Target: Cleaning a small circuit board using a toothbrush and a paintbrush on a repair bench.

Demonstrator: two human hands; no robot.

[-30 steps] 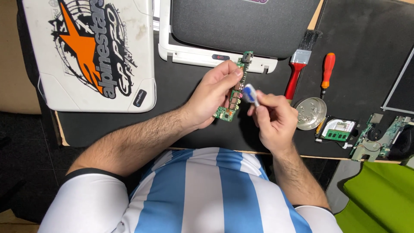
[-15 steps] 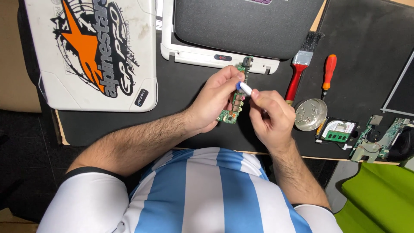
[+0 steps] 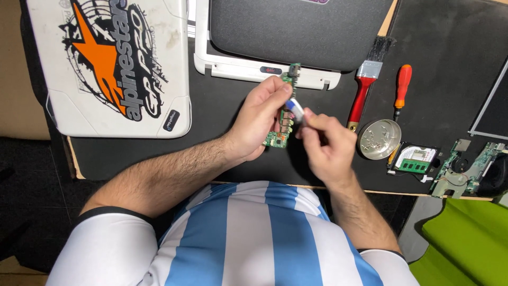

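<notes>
My left hand [image 3: 257, 119] grips a narrow green circuit board [image 3: 284, 114], held upright over the black mat [image 3: 222, 111]. Close on its right, my right hand [image 3: 325, 143] pinches a small flat ribbon cable with a blue tip [image 3: 296, 109] and holds it against the board's middle. The board's lower end shows below my left palm; its top end with a connector sticks up past my fingers.
A white laptop lid with an orange-and-black sticker [image 3: 114, 63] lies at the left. A white bezel [image 3: 264, 69] and grey panel [image 3: 296, 26] sit behind. To the right: red-handled brush [image 3: 365, 85], orange screwdriver [image 3: 400, 90], round metal tin of screws [image 3: 379, 139], small boards [image 3: 418, 159].
My right hand has brought the blue-tipped ribbon from beside the board up against its middle. Both hands shifted slightly up and left.
</notes>
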